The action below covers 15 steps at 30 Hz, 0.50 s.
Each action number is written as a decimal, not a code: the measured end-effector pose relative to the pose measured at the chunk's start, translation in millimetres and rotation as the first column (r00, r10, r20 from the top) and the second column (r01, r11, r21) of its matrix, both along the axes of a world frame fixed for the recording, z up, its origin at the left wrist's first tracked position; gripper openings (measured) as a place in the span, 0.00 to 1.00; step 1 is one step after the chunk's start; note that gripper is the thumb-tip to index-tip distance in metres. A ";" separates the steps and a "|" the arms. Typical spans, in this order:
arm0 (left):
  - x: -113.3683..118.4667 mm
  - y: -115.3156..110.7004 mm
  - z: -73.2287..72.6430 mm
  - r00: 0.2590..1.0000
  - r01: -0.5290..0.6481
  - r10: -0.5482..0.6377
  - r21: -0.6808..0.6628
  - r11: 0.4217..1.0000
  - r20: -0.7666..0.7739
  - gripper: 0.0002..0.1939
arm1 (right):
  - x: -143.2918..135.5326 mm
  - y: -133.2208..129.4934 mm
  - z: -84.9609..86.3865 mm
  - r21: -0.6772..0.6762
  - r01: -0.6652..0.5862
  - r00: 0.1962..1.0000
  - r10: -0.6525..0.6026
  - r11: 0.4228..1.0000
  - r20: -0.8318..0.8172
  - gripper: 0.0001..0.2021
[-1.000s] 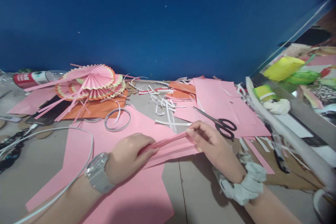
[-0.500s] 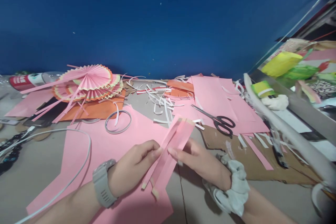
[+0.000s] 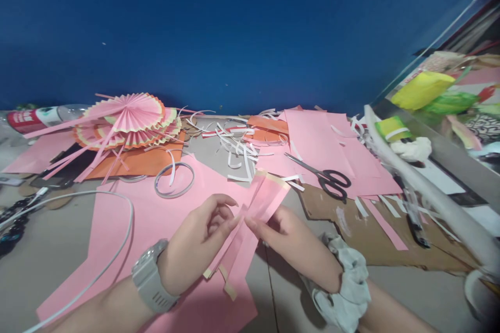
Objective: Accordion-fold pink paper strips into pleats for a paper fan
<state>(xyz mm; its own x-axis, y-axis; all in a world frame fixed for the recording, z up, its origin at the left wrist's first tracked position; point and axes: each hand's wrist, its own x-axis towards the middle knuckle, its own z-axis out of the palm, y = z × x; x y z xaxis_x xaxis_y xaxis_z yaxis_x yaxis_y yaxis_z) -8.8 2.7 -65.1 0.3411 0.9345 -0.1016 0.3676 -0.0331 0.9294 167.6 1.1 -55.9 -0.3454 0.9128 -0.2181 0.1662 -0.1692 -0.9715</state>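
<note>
Between my hands is a folded pink paper strip (image 3: 269,197) with pale yellow edges at its ends, tilted up to the right. My left hand (image 3: 211,229), a grey watch on its wrist, pinches the strip's left side near the middle with thumb and fingers. My right hand (image 3: 277,231), with a pale scrunchie at the wrist, grips the other side, its thumb on the front and its fingers hidden behind. Beneath the hands lies a large pink paper sheet (image 3: 156,229). Black-handled scissors (image 3: 332,182) rest to the right of the strip.
Pleated paper fans (image 3: 130,114) stand at the back left by a plastic bottle (image 3: 39,118). A roll of tape (image 3: 174,179) lies on the pink sheet, near a white cable (image 3: 130,218). White paper scraps (image 3: 234,145) litter the back. A utility knife (image 3: 416,223) lies on cardboard (image 3: 375,239).
My left hand's fingers have lifted and curled more. The strip's folds have been pinched closer together at the middle, and its ends spread slightly.
</note>
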 end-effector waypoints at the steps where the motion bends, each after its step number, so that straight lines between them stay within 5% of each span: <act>1: -0.1 -0.9 1.5 1.000 -0.005 0.006 0.012 1.000 -0.026 0.10 | -1.4 -1.1 0.0 -0.015 0.009 1.000 -0.009 1.000 -0.003 0.09; 15: 6.2 -21.8 14.3 0.856 0.175 0.008 0.304 0.937 -0.516 0.15 | -10.8 -10.2 -3.8 0.156 -0.020 0.993 0.001 0.988 0.122 0.10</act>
<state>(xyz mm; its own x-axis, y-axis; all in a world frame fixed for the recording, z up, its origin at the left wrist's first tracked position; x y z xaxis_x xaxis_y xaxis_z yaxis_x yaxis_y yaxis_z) -2.5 -19.1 -50.9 0.4059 0.9135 0.0268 0.7606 -0.3539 0.5443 156.7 -9.0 -59.7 -0.3347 0.9354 -0.1138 0.2850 -0.0146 -0.9584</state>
